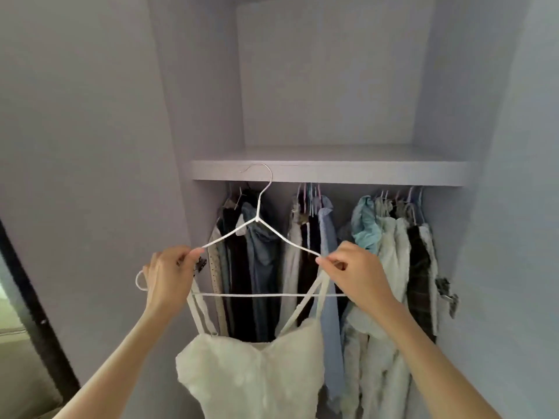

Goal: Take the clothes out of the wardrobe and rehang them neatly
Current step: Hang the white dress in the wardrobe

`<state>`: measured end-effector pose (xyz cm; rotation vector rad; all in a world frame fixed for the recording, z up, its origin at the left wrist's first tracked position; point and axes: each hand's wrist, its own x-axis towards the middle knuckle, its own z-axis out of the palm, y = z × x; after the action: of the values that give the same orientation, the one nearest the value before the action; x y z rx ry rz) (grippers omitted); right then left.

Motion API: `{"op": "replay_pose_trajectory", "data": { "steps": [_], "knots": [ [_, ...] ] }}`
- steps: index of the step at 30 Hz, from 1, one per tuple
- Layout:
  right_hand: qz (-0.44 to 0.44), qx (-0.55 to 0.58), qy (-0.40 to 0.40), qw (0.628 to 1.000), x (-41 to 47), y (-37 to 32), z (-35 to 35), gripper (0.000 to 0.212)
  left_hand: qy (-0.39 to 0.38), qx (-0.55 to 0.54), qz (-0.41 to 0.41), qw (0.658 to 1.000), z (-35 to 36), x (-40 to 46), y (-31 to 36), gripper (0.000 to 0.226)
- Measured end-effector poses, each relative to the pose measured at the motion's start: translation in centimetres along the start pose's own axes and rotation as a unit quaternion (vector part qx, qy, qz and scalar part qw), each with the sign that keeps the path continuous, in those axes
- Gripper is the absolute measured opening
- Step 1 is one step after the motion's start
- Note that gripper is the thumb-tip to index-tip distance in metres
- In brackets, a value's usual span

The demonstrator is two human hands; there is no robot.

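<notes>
Hanging nearest the camera, the cream strappy top (254, 370) sits low in the head view, bodice downward, with its thin straps (305, 306) running up to the hanger's shoulders. The white wire hanger (266, 294) is held upright in front of the wardrobe: its long axis, the bottom bar, lies horizontal from left to right, and its hook (262, 173) points upward, overlapping the front edge of the shelf (363, 172). The left hand (169, 279) has its fingers curled, pinching the hanger's left shoulder and the strap there. The right hand (357, 273) pinches the right shoulder end with thumb and forefinger, over the right straps. Behind the hanger, below the shelf, the hung clothes (390, 258) crowd the wardrobe in three groups, dark and blue items left and centre, pale ones right.
</notes>
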<state>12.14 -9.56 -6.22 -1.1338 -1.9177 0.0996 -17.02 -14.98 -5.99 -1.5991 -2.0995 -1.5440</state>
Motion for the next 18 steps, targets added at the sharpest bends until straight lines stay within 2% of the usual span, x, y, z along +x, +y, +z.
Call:
{"op": "replay_pose_trajectory", "data": {
  "steps": [5,8,11,13,16,18],
  "knots": [
    [0.116,0.053,-0.171,0.977,-1.3,0.7,-2.4,0.023,-0.067,-0.05,0.048,0.995,5.1,2.3,0.5,0.036],
    [0.179,0.09,-0.223,0.954,-2.7,0.3,-4.0,0.027,-0.121,-0.093,0.049,0.987,8.8,2.9,-0.2,0.03],
    [0.218,0.17,-0.262,0.925,-4.1,-0.2,-5.5,0.022,-0.151,-0.106,0.079,0.98,11.4,2.9,0.7,0.025],
    [0.232,0.225,-0.252,0.912,-5.2,-0.1,-6.2,0.023,-0.168,-0.126,0.103,0.972,12.6,2.7,2.1,0.024],
    [0.252,0.297,-0.183,0.903,-6.8,0.5,-6.4,0.027,-0.178,-0.133,0.14,0.965,14.2,1.8,3.8,0.025],
    [0.269,0.279,-0.151,0.909,-7.7,1.2,-6.5,0.029,-0.195,-0.141,0.154,0.958,15.4,1.0,4.0,0.025]
  ]
}}
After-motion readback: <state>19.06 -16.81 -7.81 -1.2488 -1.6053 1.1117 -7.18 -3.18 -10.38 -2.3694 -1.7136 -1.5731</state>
